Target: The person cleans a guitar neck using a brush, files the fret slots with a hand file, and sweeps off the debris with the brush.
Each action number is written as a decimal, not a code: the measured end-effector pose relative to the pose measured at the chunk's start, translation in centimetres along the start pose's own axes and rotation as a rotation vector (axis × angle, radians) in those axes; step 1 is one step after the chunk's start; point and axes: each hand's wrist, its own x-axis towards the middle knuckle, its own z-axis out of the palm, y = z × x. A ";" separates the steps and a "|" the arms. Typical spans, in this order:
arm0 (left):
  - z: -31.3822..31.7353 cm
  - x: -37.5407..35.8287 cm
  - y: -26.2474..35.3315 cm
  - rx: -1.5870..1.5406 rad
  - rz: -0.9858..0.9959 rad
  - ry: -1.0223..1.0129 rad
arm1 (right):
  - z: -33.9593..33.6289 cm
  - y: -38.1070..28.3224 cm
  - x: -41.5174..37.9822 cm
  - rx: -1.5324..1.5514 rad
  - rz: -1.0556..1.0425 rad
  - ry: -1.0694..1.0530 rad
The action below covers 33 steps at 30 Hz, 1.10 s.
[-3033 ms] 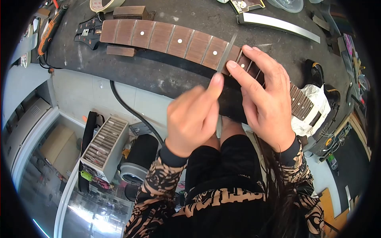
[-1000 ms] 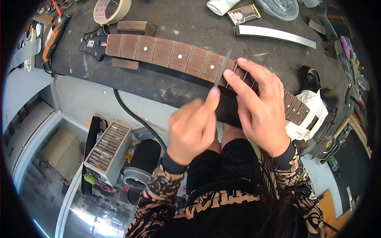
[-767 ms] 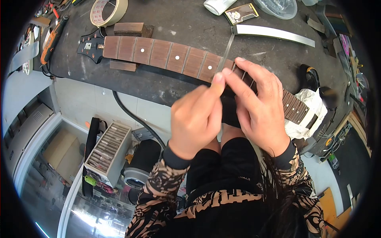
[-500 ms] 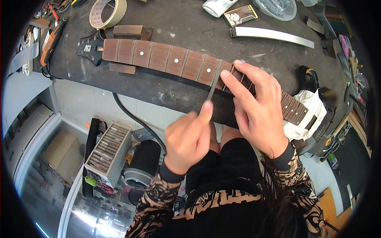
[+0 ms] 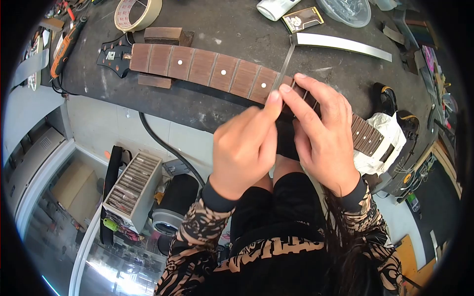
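Observation:
A guitar neck with a brown fretboard, metal frets and white dots lies across the bench, its dark headstock to the left. My left hand is closed around the lower end of a narrow metal file. The file crosses the fretboard along a fret line, its far end beyond the neck's back edge. My right hand rests on the neck just right of the file. Its index and middle fingers are stretched out and apart on the fretboard, the index tip beside the file. The right hand covers part of the neck.
Wooden blocks support the neck near the headstock. White paper wraps the right end by the guitar body. Behind are a masking tape roll, a curved metal bar and a small card packet. A rotary tool lies left.
My left hand has moved up and away from me, pushing the file across the fretboard toward the back. My right hand stays on the neck. The view has shifted slightly.

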 end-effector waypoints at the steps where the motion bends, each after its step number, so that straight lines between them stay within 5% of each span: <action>1: -1.0 -1.2 0.4 0.032 -0.013 -0.044 | -0.1 0.0 0.1 -0.001 0.003 -0.007; 5: -3.0 -5.9 1.4 0.063 -0.115 -0.082 | -0.3 -0.1 0.0 -0.004 0.014 -0.025; 9: 0.3 0.1 -0.1 0.016 0.023 0.016 | 0.0 0.0 0.0 0.014 0.001 0.002; 14: -2.2 -4.6 0.6 0.062 -0.042 -0.053 | -0.2 0.0 -0.1 -0.008 0.006 -0.031; 21: -0.2 0.0 0.3 0.023 -0.014 -0.015 | 0.1 0.2 -0.2 -0.006 -0.010 0.003; 25: -2.7 -5.6 1.1 0.056 -0.084 -0.060 | -0.2 0.0 -0.1 -0.009 0.005 -0.015; 33: -1.3 -2.4 0.3 0.067 -0.012 -0.046 | -0.2 -0.1 -0.1 -0.022 0.001 -0.017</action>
